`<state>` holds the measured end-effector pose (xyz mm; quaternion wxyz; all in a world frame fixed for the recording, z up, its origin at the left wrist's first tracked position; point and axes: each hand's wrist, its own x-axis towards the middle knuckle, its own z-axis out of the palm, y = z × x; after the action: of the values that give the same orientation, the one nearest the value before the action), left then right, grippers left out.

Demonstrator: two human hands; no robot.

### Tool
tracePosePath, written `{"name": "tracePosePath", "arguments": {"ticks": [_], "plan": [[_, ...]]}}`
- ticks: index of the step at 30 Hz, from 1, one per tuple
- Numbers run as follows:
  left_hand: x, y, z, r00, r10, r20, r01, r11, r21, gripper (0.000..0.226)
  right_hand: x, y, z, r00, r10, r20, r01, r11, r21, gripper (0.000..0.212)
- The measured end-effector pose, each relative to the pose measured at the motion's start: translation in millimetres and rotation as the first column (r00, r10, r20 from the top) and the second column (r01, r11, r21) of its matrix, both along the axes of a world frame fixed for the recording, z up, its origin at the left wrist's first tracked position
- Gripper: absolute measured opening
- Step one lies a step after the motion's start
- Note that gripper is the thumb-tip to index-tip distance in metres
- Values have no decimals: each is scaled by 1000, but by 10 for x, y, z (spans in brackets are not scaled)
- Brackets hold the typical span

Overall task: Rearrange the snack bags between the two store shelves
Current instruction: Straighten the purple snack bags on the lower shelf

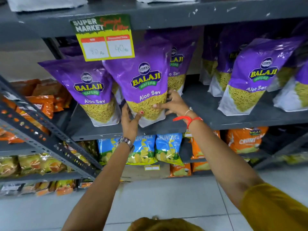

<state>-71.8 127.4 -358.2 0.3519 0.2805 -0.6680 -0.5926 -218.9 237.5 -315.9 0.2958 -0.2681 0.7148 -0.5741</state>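
While both hands clasp the base of the purple Aloo Sev bag (143,84), left hand (129,120) under its lower-left corner and right hand (173,104) on its right edge, the bag's long axis rises upright above the grip, its foot on the shelf (208,114).

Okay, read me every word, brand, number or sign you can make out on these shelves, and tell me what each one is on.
"SUPER MARKET": green and yellow price sign hanging from the upper shelf.
"40": handwritten on that sign; the number beside it and the small red headings are too blurred.
"BALAJI WAFERS" and "Aloo Sev": purple bag held in both hands, and its neighbours.
"CRUNCHEX": blue bags below.
"BALAJI": orange bag, lower right; its other lettering is unclear.
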Motion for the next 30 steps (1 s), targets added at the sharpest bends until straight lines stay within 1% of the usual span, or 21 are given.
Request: {"name": "tracePosePath", "arguments": {"ticks": [3,5,7,10,14,18,20,25,30], "plan": [[-261,50,167,987,-160,-15,159,987,-24,65,-168,205,25,992,-128,-16,127,991,-50,67],[-438,84,239,972,-237,2,237,972,-10,67,-254,326,-7,979,-203,-34,200,975,-94,59],[-597,104,235,952,-301,50,301,954,15,65,-305,447,-61,964,-265,-30,259,957,-127,52],[-754,156,186,925,-358,129,358,933,27,59,-356,594,-149,942,-337,-10,333,935,-123,51],[-805,213,96,910,-377,171,377,926,33,57,-368,667,-268,934,-357,12,357,930,-90,59],[-799,209,60,908,-377,184,367,926,84,57,-370,663,-300,938,-346,23,347,934,-83,54],[-795,213,55,911,-363,195,354,932,83,57,-390,660,-301,945,-324,31,326,943,-66,52],[-776,245,72,913,-343,219,337,939,67,58,-401,661,-305,949,-314,44,315,949,-28,62],[-771,271,73,914,-345,213,338,939,68,59,-441,658,-291,957,-283,57,284,959,-9,61]]}}
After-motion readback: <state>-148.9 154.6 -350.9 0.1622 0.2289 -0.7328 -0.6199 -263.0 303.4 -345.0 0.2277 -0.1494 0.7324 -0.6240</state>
